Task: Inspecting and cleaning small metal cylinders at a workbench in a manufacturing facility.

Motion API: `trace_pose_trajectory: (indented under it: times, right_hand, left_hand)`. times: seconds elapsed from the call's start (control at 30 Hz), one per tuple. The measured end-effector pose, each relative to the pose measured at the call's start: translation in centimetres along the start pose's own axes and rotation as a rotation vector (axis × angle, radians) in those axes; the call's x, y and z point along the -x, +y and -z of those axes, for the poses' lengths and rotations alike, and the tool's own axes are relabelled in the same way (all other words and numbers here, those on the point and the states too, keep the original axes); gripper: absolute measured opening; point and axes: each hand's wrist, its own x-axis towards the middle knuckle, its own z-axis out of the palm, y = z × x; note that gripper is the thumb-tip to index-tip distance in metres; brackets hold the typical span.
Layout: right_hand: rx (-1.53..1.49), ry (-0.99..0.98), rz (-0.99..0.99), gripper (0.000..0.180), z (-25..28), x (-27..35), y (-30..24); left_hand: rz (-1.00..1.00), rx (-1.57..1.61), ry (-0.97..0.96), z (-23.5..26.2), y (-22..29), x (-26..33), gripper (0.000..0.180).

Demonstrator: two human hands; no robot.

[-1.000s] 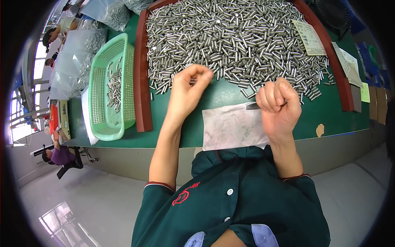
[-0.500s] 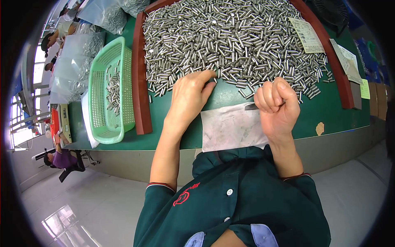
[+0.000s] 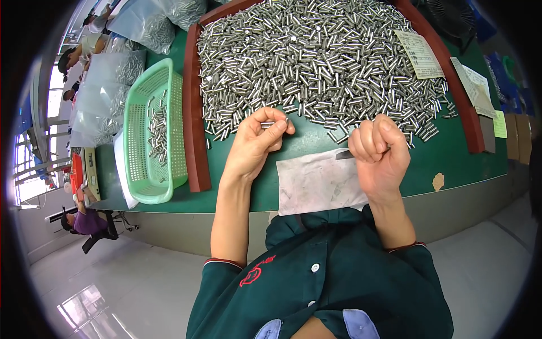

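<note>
A wide heap of short shiny metal pins (image 3: 316, 68) covers the green table before me. At its near edge my left hand (image 3: 255, 144) is closed, thumb against curled fingers, with the end of a metal pin (image 3: 287, 120) showing at the fingertips. My right hand (image 3: 379, 155) is curled into a fist over the right end of a stained pale cloth (image 3: 319, 183); whatever lies inside its fingers is hidden. A dark, flat, pointed thing (image 3: 343, 154) shows beside that fist, over the cloth; I cannot tell whether the hand grips it.
Red-brown rails (image 3: 196, 124) flank the heap. A green plastic basket (image 3: 131, 152) with some pins stands to the left, near clear bags (image 3: 101, 96) of pins and a scale (image 3: 90, 175). Paper slips (image 3: 420, 53) lie at the right; a black fan (image 3: 451, 20) stands behind. Other people sit far left.
My left hand has drawn back from the heap's edge toward me, its fingers curling in with a metal pin. My right hand has stayed nearly in place, still closed.
</note>
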Motion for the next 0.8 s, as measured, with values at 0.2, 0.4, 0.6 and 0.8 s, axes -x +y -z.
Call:
trace_pose_trajectory:
  times: [0.2,0.4,0.6,0.8]
  right_hand:
    - [-0.021,0.006,0.004,0.031,-0.1,0.0,0.2]
    - [-0.043,-0.02,0.046,0.031,0.2,-0.5,-0.1]
    - [-0.056,-0.125,0.04,0.031,-1.2,-0.3,0.3]
    - [-0.07,-0.114,-0.042,0.033,-1.3,0.3,1.5]
  left_hand:
    - [0.0,-0.042,0.039,-0.2,-0.1,0.2,0.009]
    - [-0.097,-0.429,0.178,-2.0,-0.1,2.7,0.011]
    - [-0.205,-0.808,0.202,-4.0,-1.6,5.4,0.007]
    - [-0.258,-1.018,0.207,-5.1,-2.5,5.7,0.007]
